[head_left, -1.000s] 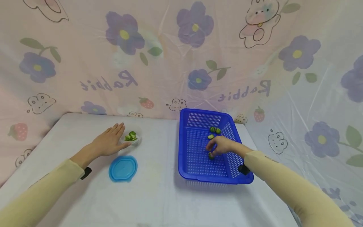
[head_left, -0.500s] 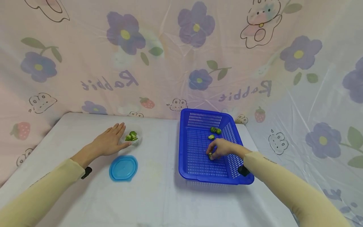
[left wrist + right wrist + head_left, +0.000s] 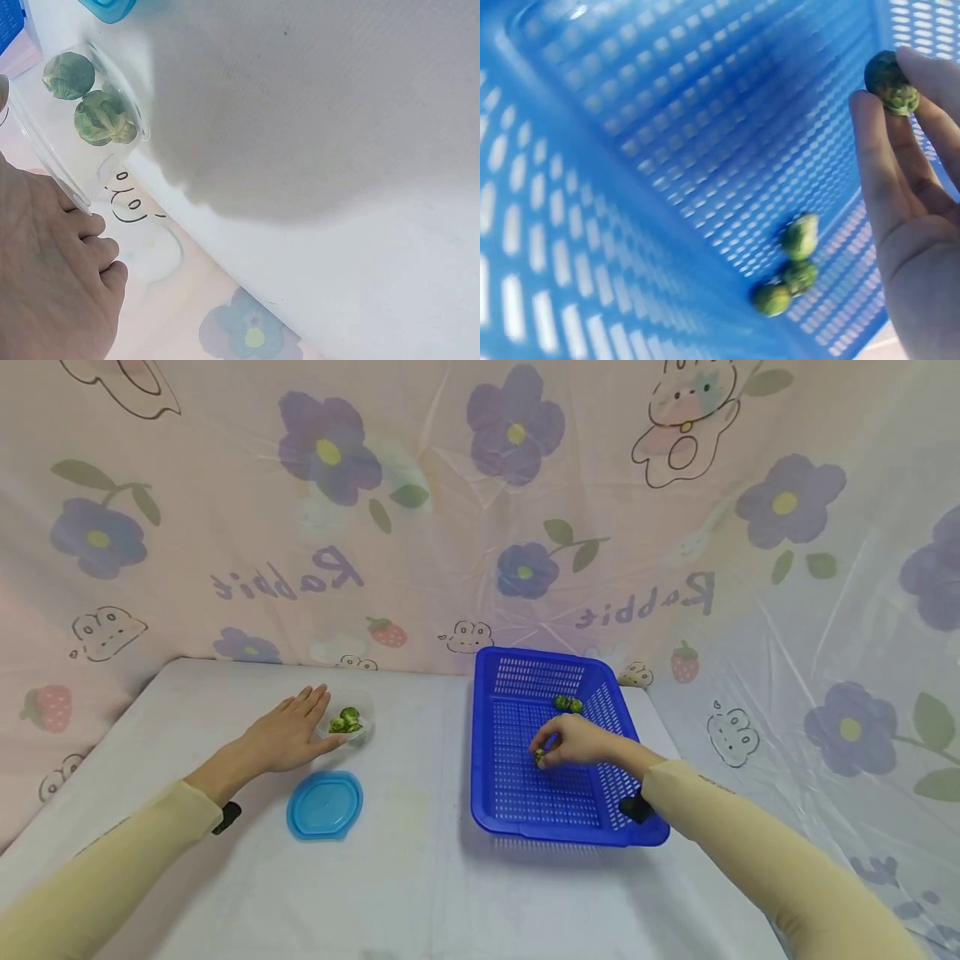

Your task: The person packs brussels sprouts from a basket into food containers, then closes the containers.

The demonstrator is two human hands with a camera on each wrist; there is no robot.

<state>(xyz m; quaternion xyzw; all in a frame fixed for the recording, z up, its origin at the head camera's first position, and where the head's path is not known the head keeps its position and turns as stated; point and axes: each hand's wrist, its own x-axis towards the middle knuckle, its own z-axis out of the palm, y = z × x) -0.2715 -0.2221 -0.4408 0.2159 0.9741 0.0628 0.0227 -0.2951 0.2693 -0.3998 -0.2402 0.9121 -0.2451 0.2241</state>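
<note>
With thumb and fingertips, my right hand (image 3: 576, 740) pinches a Brussels sprout (image 3: 890, 82) inside the blue perforated basket (image 3: 555, 835). Two more sprouts (image 3: 568, 704) lie at the basket's far end in the head view. A third sprout (image 3: 800, 236) shows beside them in the right wrist view; my hand hides it from the head camera. On the left, my left hand (image 3: 288, 732) rests against a clear plastic container (image 3: 365, 700), its fingers straight along the side and its thumb at the near rim. Several sprouts (image 3: 346, 721) sit in that container.
A light-blue lid (image 3: 325, 805) lies flat in front of the container. White cloth covers the table (image 3: 405, 877), and a patterned curtain (image 3: 420, 527) hangs behind it. The basket's raised walls surround my right hand.
My right fingers have closed on the sprout in the basket and moved it slightly up and to the left. My left hand stays against the container.
</note>
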